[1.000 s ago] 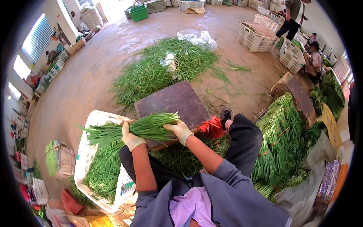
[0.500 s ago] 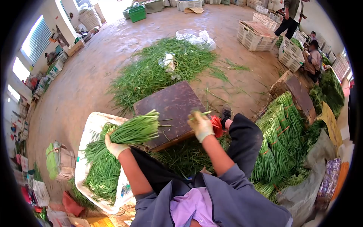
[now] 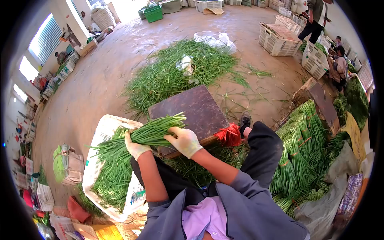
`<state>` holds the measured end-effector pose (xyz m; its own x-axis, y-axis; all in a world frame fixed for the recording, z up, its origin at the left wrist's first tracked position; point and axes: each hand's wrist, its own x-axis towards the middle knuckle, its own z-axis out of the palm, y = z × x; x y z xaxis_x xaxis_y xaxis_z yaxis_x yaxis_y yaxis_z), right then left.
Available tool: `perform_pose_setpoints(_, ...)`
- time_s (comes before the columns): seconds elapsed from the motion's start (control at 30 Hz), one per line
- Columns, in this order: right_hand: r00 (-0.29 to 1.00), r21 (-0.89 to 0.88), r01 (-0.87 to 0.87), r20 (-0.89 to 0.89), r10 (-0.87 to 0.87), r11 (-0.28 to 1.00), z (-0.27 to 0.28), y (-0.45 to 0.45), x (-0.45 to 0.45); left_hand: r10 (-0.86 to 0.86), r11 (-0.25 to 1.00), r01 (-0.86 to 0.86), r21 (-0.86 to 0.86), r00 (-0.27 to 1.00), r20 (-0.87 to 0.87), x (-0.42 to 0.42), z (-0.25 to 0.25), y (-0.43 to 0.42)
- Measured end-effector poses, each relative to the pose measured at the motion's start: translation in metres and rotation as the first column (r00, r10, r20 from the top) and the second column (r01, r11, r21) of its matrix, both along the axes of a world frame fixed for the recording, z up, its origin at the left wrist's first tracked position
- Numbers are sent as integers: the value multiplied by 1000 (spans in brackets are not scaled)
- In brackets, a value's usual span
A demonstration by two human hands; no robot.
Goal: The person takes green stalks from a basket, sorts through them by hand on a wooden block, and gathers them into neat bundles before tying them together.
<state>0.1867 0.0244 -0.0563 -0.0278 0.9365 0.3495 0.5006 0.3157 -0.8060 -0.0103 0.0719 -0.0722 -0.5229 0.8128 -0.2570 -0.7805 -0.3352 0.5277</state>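
Observation:
A thick bunch of long green chive-like stalks (image 3: 154, 133) lies across both my gloved hands, with its pale cut ends pointing right. My left hand (image 3: 136, 147) is wrapped around its lower middle, above a white plastic basket (image 3: 89, 176). At the cut ends, my right hand (image 3: 186, 142) is closed on the bunch's underside, its fingertips partly hidden. More loose stalks (image 3: 110, 188) fill the basket. Just beyond my hands stands a dark wooden block (image 3: 192, 108) with a worn flat top. A cluster of red ties (image 3: 229, 135) hangs at its right corner.
A large heap of loose greens (image 3: 164, 76) covers the floor ahead, with a white plastic bag (image 3: 218, 41) behind it. Tied bunches (image 3: 300, 152) are stacked at my right. White crates (image 3: 276, 42) and other people (image 3: 314, 20) are farther back on the right.
My right hand has come left from over the wooden block to the cut ends of the bunch. The red ties show more fully. The whole view has shifted slightly.

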Motion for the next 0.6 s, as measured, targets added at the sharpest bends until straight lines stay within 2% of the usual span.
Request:
perform_pose_setpoints(0.03,1000,1,0,0,0,1000,-2,4,-5,-22,1000,22,21,1000,13,5,-1,-2)
perform_pose_setpoints(0.07,999,-25,40,10,-40,999,-9,10,-10,-36,994,42,97,998,-60,13,1,-5)
perform_pose_setpoints(0.1,997,-50,81,21,-80,995,-15,15,-13,-52,989,56,140,998,-32,16,0,-5)
perform_pose_setpoints(0.13,985,-149,-12,-172,-14,989,-23,19,-14,-29,989,33,146,999,-24,18,-1,-4)
perform_pose_setpoints(0.17,985,-153,-14,-172,-13,988,-20,17,-11,-10,989,12,149,1000,-16,20,-2,-3)
perform_pose_setpoints(0.2,898,-310,-152,-440,0,938,-12,13,-3,-8,989,11,145,1000,-16,19,0,-5)
perform_pose_setpoints(0.23,741,-410,-321,-670,-43,854,-3,9,7,-13,992,13,127,1000,-5,18,3,-6)
perform_pose_setpoints(0.27,623,-424,-292,-764,-166,858,7,5,19,-14,994,13,109,1000,9,17,5,-7)
perform_pose_setpoints(0.3,500,-351,-200,-839,-213,915,-3,9,33,-9,994,8,108,1000,10,11,3,-6)
perform_pose_setpoints(0.33,235,-251,-234,-952,-196,939,-11,12,50,19,998,-17,68,1000,-23,1,2,-6)
perform_pose_setpoints(0.37,66,-183,-161,-982,-174,970,-23,19,65,40,999,-38,32,998,-57,-6,0,-4)
perform_pose_setpoints(0.4,12,-206,-76,-979,-206,976,-27,21,81,39,999,-38,19,997,-62,-9,5,-8)
perform_pose_setpoints(0.43,-4,-223,-59,-975,-223,973,-33,25,94,27,999,-27,23,999,25,-10,9,-9)
perform_pose_setpoints(0.5,416,-340,-58,-863,-287,939,-31,19,99,69,998,-69,0,998,13,-10,8,-7)
perform_pose_setpoints(0.53,602,-394,-103,-756,-258,913,-32,15,93,70,998,-70,1,997,15,-13,0,-3)
perform_pose_setpoints(0.6,705,-368,-192,-697,-133,910,-17,8,72,70,997,-71,-14,997,-21,-7,-3,-2)
